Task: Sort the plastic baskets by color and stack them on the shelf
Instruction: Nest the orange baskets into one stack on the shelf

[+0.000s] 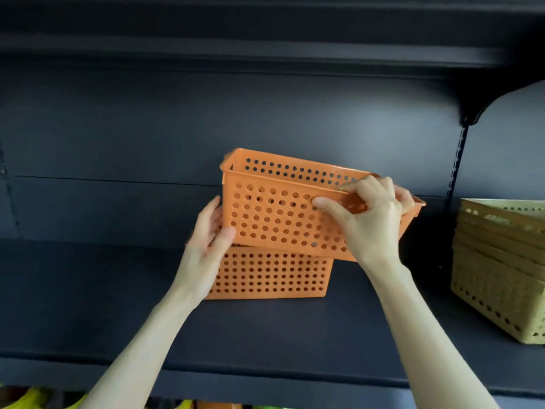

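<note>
I hold an orange perforated basket (274,214) tilted above a second orange basket (269,276) that stands on the dark shelf (118,305). My right hand (368,219) grips the upper basket's near rim at its right end, fingers hooked over the edge. My left hand (206,240) presses against the upper basket's lower left corner, thumb on its front wall. The upper basket's bottom overlaps the top of the lower one. A stack of pale yellow-green baskets (501,261) stands on the shelf at the far right.
Another dark shelf (265,48) runs overhead. A slotted upright with a bracket (460,143) separates the orange baskets from the yellow-green stack. Yellow and orange items (32,398) show below the shelf's front edge. Bare shelf surface lies to the left.
</note>
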Demonstrator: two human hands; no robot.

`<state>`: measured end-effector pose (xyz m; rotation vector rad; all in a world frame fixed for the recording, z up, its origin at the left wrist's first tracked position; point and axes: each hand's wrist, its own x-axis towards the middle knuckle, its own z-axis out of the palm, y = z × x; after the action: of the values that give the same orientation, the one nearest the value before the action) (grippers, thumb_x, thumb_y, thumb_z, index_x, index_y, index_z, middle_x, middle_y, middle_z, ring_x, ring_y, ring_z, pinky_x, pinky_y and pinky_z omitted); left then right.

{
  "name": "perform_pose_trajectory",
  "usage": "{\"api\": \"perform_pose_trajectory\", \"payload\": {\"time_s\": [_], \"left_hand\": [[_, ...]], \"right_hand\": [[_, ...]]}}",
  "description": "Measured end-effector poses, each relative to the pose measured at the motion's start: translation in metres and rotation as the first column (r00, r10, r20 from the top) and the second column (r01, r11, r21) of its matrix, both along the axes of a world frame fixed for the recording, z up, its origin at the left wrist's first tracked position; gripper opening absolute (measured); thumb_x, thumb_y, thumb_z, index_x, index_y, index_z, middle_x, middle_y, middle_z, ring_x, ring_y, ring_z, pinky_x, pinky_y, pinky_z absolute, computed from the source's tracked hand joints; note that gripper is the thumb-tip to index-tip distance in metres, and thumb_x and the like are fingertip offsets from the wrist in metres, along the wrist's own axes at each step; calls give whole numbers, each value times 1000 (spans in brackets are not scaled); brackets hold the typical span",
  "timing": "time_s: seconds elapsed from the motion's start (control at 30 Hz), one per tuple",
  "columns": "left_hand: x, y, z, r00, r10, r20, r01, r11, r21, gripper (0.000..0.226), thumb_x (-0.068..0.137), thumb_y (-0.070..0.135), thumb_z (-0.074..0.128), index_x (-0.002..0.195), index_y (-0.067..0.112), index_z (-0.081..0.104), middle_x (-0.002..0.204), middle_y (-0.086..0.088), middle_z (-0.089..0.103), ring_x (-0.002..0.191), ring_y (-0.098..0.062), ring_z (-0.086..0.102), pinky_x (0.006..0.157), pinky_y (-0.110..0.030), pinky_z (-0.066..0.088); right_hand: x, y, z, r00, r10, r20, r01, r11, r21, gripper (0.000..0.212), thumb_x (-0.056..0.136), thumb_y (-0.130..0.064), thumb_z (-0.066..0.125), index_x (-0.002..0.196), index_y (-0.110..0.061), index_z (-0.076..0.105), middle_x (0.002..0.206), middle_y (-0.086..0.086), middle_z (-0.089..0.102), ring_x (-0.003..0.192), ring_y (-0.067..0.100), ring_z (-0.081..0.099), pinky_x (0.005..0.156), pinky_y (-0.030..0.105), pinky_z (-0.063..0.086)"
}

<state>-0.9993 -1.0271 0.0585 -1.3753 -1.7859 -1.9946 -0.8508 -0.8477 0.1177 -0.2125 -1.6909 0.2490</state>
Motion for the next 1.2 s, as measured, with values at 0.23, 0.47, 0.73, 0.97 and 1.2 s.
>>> {"api": "perform_pose_trajectory", "payload": {"time_s": [0.23,0.47,0.73,0.97,1.2], "left_hand": [[-40,9,8,963,264,-61,-265,964,-17,72,79,27,71,137,38,29,129,15,52,115,3,49,95,-24,41],[-58,7,-27,948,318,3,-317,946,-71,61,82,36,66,134,32,34,124,11,54,107,2,54,83,-22,44],[-55,9,-39,906,372,203,-363,928,-83,40,91,48,45,117,17,42,122,0,47,107,-7,49,83,-17,35],[-45,24,-31,898,320,304,-318,946,-56,42,91,45,49,128,27,39,105,22,52,98,2,51,84,-24,38],[-44,19,-30,907,273,319,-241,961,-137,55,91,49,44,138,23,34,118,7,57,107,-10,55,88,-27,40]], "right_hand": [[-62,1,5,996,65,66,-68,997,35,33,71,-47,72,80,-16,69,81,-14,59,88,7,44,95,34,16],[-83,6,-24,969,138,202,-130,990,-52,31,73,-41,71,87,-13,70,85,-13,58,88,8,44,97,33,15],[-72,14,-66,900,99,424,-48,990,-129,35,83,-58,53,98,-31,72,126,-12,54,131,13,31,110,40,-2],[-52,38,-76,876,189,444,49,880,-472,57,84,-64,45,126,-27,54,148,-2,27,131,29,36,105,49,37],[-47,34,-74,839,51,542,171,920,-352,51,85,-64,39,108,-23,60,123,-2,43,115,25,41,88,43,43]]}}
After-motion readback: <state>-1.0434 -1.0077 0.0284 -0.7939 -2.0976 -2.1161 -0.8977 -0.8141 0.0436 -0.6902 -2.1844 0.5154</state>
